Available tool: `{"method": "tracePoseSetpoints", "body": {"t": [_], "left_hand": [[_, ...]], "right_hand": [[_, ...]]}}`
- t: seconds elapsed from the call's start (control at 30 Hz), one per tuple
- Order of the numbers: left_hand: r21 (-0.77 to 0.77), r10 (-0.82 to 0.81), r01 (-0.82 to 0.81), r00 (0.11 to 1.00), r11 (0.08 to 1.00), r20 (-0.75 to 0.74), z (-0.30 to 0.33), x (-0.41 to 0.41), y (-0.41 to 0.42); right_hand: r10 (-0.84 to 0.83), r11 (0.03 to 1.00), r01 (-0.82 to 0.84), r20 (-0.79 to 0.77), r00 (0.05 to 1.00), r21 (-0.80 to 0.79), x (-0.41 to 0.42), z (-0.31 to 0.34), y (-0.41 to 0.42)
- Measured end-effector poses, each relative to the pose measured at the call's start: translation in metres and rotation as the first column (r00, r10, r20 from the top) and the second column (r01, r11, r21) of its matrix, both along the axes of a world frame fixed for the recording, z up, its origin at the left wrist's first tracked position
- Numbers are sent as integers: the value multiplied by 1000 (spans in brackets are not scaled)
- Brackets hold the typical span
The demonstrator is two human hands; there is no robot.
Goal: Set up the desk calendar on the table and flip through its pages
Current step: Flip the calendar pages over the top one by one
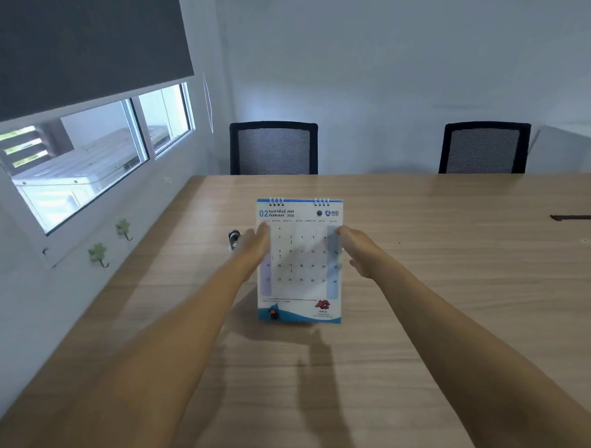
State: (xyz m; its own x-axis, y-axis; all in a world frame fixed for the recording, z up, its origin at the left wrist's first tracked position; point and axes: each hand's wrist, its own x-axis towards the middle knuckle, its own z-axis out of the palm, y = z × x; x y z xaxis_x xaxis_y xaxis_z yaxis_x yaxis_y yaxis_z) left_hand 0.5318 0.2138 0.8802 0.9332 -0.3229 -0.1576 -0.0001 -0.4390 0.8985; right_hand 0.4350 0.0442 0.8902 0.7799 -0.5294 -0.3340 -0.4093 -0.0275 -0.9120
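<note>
A white spiral-bound desk calendar (300, 268) stands upright on the wooden table (420, 299), showing the February page with a blue band along its foot. My left hand (257, 244) lies flat against the calendar's left edge, fingers straight. Along the right edge my right hand (358, 249) does the same, fingertips near the upper corner. Whether either hand actually grips the calendar is unclear; both seem to rest against its sides. The frame is slightly blurred.
A small dark cylindrical object (233, 238) lies on the table just left of my left hand. Two black mesh office chairs (274, 149) (484, 148) stand at the far edge. A dark thin strip (580, 217) lies at far right. A wall with a window is close on the left.
</note>
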Motion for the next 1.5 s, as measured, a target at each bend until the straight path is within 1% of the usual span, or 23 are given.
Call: {"method": "tracePoseSetpoints", "body": {"t": [0.13,0.2,0.27,0.37,0.43,0.5,0.53,0.57,0.63,0.67,0.7,0.73,0.77,0.8,0.83,0.87,0.93,1.03,1.27,1.33,1.4,1.43,1.5], "left_hand": [[-5,55,-55,998,998,37,8,7,11],[-95,102,-101,995,990,7,16,13,18],[-224,144,-162,985,961,-93,27,16,24],[-430,80,-191,962,882,-262,49,16,30],[-580,5,-216,939,786,-343,62,15,30],[-683,-85,-201,929,702,-360,71,12,25],[-686,-98,-153,945,712,-312,74,10,19],[-648,-89,-82,970,757,-227,76,6,12],[-451,-33,52,998,891,49,75,0,-2],[-280,-26,97,969,955,247,73,-1,-8],[-72,-69,113,893,991,445,69,-1,-12],[110,-144,98,799,989,584,63,2,-15],[245,-220,77,742,966,633,58,7,-17],[355,-286,61,727,933,625,54,12,-20],[450,-346,56,724,891,596,50,18,-20],[537,-410,62,720,841,559,47,22,-20],[636,-487,67,705,769,515,42,27,-21],[643,-495,68,703,763,512,36,30,-23],[601,-448,34,700,799,556,31,39,-29],[549,-407,42,717,835,565,30,41,-31],[414,-295,41,764,910,573,26,42,-31],[318,-200,16,809,948,553,23,41,-30],[127,18,-74,917,989,399,16,37,-26]], "right_hand": [[-95,995,97,86,992,-11,-12,12,-5],[-137,990,133,138,981,36,-15,21,-8],[-175,980,152,199,964,128,-19,32,-10],[-295,914,163,333,896,372,-20,47,-12],[-382,836,127,401,833,534,-18,53,-10],[-381,837,82,468,798,541,-12,55,-4],[-347,873,77,501,792,482,-8,54,-1],[-297,916,81,527,797,392,-3,53,2],[-131,989,74,533,836,128,5,49,9],[-18,998,50,504,863,-49,9,47,12],[100,970,15,453,886,-242,13,44,12],[211,900,-27,380,901,-436,16,40,11],[304,782,-74,275,912,-619,20,36,9],[356,632,-132,134,925,-764,24,32,6],[353,495,-197,-12,936,-846,28,28,3],[317,401,-255,-128,940,-880,30,25,1],[254,324,-326,-251,934,-888,36,20,-7],[228,286,-362,-304,925,-887,42,12,-13],[223,304,-273,-211,952,-913,51,0,-18],[232,331,-261,-190,954,-907,53,1,-19],[227,417,-194,-105,968,-888,52,0,-19],[209,493,-135,-33,977,-860,50,-1,-18],[141,713,-19,117,983,-701,46,-4,-17]]}}
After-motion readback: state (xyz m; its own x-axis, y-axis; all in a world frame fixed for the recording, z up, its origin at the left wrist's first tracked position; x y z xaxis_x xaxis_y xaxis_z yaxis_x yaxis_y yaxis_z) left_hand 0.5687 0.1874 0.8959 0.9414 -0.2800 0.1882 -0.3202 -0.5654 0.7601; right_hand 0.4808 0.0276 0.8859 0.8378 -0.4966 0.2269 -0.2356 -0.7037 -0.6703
